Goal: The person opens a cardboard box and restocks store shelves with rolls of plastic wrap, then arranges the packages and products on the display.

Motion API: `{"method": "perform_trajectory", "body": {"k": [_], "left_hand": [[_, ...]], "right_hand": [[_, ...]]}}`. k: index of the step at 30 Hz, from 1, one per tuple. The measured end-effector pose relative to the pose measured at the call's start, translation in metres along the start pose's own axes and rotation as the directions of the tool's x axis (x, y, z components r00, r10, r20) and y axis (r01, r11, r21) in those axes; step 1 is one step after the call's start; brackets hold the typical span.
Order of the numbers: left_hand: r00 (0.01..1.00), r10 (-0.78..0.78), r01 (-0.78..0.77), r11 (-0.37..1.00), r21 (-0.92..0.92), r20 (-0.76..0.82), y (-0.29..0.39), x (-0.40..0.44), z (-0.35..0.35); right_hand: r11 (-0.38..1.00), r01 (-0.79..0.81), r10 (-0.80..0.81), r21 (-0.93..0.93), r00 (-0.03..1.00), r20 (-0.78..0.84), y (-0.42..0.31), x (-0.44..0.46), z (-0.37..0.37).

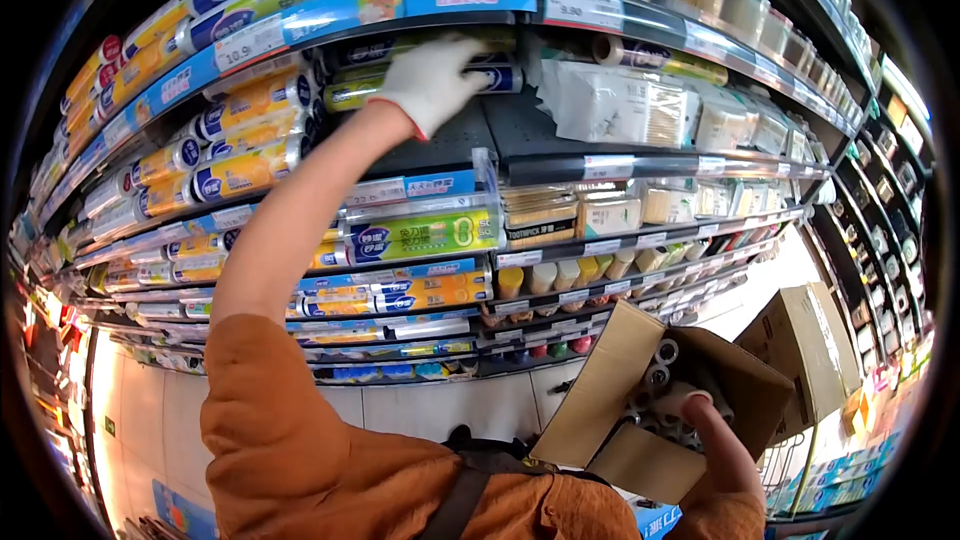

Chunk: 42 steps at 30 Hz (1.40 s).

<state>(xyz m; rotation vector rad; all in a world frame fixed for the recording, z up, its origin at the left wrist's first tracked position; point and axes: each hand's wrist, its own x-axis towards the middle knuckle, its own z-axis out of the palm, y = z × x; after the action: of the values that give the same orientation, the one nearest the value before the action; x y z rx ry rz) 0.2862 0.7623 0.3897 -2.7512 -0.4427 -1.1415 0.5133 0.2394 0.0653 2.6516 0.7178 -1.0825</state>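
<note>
My left hand, in a white glove, reaches into an upper shelf bay. It is closed over a green and blue roll of cling film, whose blue end shows to the right of the fingers. The fingertips are slightly blurred. My right hand, also gloved, is down inside an open cardboard box. Rolls with pale round ends lie around it there. The fingers of that hand are hidden among the rolls.
Orange and blue rolls fill the shelves at left. Packs of cotton swabs and toothpicks stand at right. A blue label rail runs above my left hand. A second carton stands beyond the box, above a wire cart.
</note>
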Motion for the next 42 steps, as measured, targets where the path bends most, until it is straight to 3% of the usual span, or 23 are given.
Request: {"method": "perform_trajectory", "body": {"k": [1,3,4,8,10,12,14,16,20,21,22,24,26,28,29,30,31,32,33,35,36,38,42], "left_hand": [[0.989,0.115,-0.125,0.984,-0.127,-0.089,0.022,-0.004,-0.013],[0.95,0.281,-0.304,0.93,-0.208,-0.133,0.077,-0.02,-0.041],[0.795,0.557,-0.58,0.814,-0.031,-0.241,0.095,-0.03,-0.036],[0.689,0.695,-0.723,0.642,-0.254,-0.205,0.194,-0.082,-0.051],[0.623,0.731,-0.779,0.544,-0.312,-0.279,0.231,-0.1,-0.021],[0.619,0.752,-0.766,0.514,-0.387,-0.226,0.261,-0.115,0.005],[0.664,0.736,-0.628,0.456,-0.63,-0.129,0.297,-0.13,0.031],[0.574,0.813,-0.469,0.421,-0.776,0.094,0.338,-0.143,0.059],[0.647,0.762,-0.251,0.236,-0.939,0.019,0.414,-0.18,0.087],[0.768,0.607,-0.38,0.172,-0.909,-0.206,0.423,-0.186,0.089],[0.802,0.477,-0.462,0.114,-0.88,-0.359,0.426,-0.192,0.096],[0.774,0.532,-0.528,0.244,-0.814,-0.343,0.414,-0.195,0.094],[0.68,0.652,-0.708,0.465,-0.531,-0.335,0.379,-0.173,0.06],[0.59,0.708,-0.807,0.522,-0.275,-0.389,0.336,-0.142,0.026],[0.588,0.695,-0.797,0.585,-0.15,-0.414,0.315,-0.127,0.012],[0.627,0.7,-0.763,0.64,-0.091,-0.341,0.296,-0.116,0.001],[0.662,0.701,-0.732,0.681,-0.027,-0.266,0.273,-0.099,-0.016],[0.678,0.697,-0.655,0.717,0.238,-0.234,0.249,-0.084,-0.028],[0.745,0.664,-0.615,0.721,0.321,-0.063,0.226,-0.07,-0.039],[0.889,0.439,-0.458,0.864,0.211,0.132,0.184,-0.038,-0.056],[0.911,0.382,-0.407,0.891,0.199,0.153,0.159,-0.026,-0.058],[0.914,0.15,-0.237,0.952,0.195,0.377,0.113,0.0,-0.06],[0.871,0.012,-0.133,0.968,0.212,0.492,0.025,0.027,-0.033]], "right_hand": [[0.897,0.335,-0.339,-0.288,0.94,0.038,0.021,-0.006,-0.017],[0.899,0.418,-0.414,-0.129,0.908,0.058,0.026,-0.065,-0.052],[0.944,0.14,-0.163,0.299,0.985,0.054,0.022,-0.102,-0.068],[0.608,-0.111,0.206,0.786,0.978,-0.021,0.001,-0.217,-0.101],[0.668,0.169,0.07,0.725,0.955,-0.287,0.042,-0.223,-0.08],[0.604,0.199,0.1,0.772,0.942,-0.321,0.034,-0.26,-0.077],[0.572,0.2,0.109,0.795,0.943,-0.315,0.038,-0.274,-0.064],[0.543,0.191,0.135,0.818,0.941,-0.309,0.028,-0.293,-0.053],[0.375,0.307,0.106,0.875,0.923,-0.369,0.0,-0.322,-0.04],[0.347,0.327,0.068,0.879,0.926,-0.371,0.0,-0.324,-0.039],[0.319,0.346,0.031,0.882,0.926,-0.375,0.001,-0.326,-0.037],[0.184,0.424,-0.04,0.887,0.905,-0.424,0.0,-0.321,-0.025],[0.074,0.495,-0.1,0.866,0.868,-0.487,-0.004,-0.319,-0.023],[-0.017,0.553,-0.149,0.833,0.823,-0.549,-0.01,-0.317,-0.033],[0.023,0.553,-0.088,0.833,0.831,-0.55,-0.013,-0.314,-0.039],[0.057,0.662,-0.137,0.747,0.747,-0.651,0.004,-0.288,-0.035],[0.19,0.651,-0.141,0.735,0.759,-0.636,0.011,-0.269,-0.042],[0.321,0.632,-0.141,0.705,0.768,-0.624,0.014,-0.252,-0.05],[0.502,0.594,-0.091,0.629,0.759,-0.645,0.016,-0.228,-0.049],[0.835,0.492,-0.18,0.245,0.667,-0.723,0.03,-0.169,-0.038],[0.925,0.347,-0.135,0.157,0.685,-0.716,0.033,-0.139,-0.025],[0.995,0.082,-0.026,0.05,0.732,-0.68,0.038,-0.091,0.001],[0.984,-0.17,0.176,0.06,0.831,-0.528,0.046,-0.043,0.024]]}}
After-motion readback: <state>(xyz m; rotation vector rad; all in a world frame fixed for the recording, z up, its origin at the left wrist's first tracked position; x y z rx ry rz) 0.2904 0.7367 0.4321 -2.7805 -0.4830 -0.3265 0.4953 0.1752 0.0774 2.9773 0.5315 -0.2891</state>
